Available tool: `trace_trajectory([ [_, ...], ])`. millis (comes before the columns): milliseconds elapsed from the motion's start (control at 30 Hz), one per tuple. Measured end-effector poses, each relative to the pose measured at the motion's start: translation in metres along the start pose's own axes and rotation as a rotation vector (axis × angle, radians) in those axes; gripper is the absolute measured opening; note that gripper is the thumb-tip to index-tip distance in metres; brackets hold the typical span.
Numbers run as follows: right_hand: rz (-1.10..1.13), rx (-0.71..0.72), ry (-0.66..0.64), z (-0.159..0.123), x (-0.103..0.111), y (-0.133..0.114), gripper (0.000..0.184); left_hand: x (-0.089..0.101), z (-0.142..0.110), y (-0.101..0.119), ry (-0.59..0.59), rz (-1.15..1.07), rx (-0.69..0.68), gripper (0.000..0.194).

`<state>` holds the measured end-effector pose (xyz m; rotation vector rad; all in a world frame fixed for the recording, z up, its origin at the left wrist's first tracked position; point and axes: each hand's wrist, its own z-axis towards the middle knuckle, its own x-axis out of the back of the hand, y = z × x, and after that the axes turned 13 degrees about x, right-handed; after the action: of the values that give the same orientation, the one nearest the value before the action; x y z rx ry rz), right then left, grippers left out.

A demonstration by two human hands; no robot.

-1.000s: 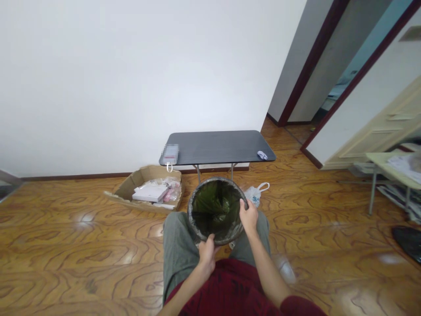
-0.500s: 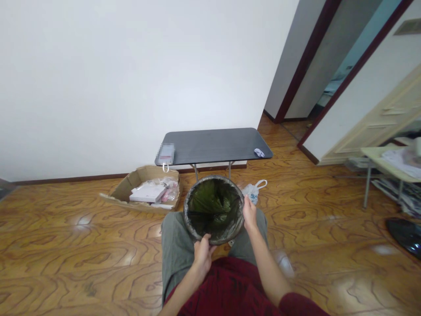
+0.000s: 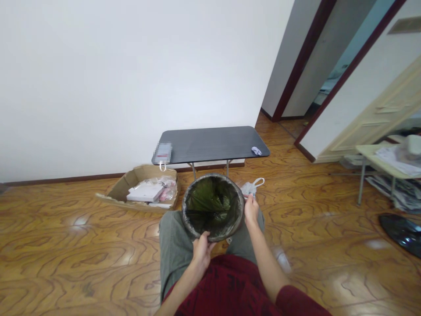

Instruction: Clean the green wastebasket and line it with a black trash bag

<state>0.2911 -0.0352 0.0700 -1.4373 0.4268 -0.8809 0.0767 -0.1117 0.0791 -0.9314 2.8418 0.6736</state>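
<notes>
A round trash bin (image 3: 186, 210) lined with a dark green trash bag (image 3: 213, 204) is between my knees, its mouth facing up toward me. My left hand (image 3: 201, 252) grips the near rim, thumb over the edge and fingers underneath. At the right side of the rim, my right hand (image 3: 251, 210) is closed with its fingertips pinching the bag's folded-over edge. The bag's bottom looks dark, and I see no objects in it.
Ahead stands a dark folding table (image 3: 210, 142) with a small crumpled item (image 3: 256, 151) and a blurred packet (image 3: 163, 152). A cardboard box (image 3: 120, 191) of packaging is at left. A plastic bag (image 3: 250, 188) lies behind the bin; a pale side table (image 3: 371, 153) stands at right.
My right hand has shifted from having its thumb over the rim to pinching at the outer edge. My left hand keeps its hold. The view has turned slightly right.
</notes>
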Motion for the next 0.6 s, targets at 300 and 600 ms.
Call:
trace_trajectory([
  [300, -0.464, 0.418, -0.296, -0.053, 0.005, -0.023, 0.055, -0.015, -0.004, 0.015, 0.065, -0.051, -0.022, 0.009],
  [600, -0.562, 0.138, -0.447, -0.047, -0.006, -0.01, 0.047, -0.012, -0.008, 0.0, 0.092, -0.077, -0.082, 0.005],
])
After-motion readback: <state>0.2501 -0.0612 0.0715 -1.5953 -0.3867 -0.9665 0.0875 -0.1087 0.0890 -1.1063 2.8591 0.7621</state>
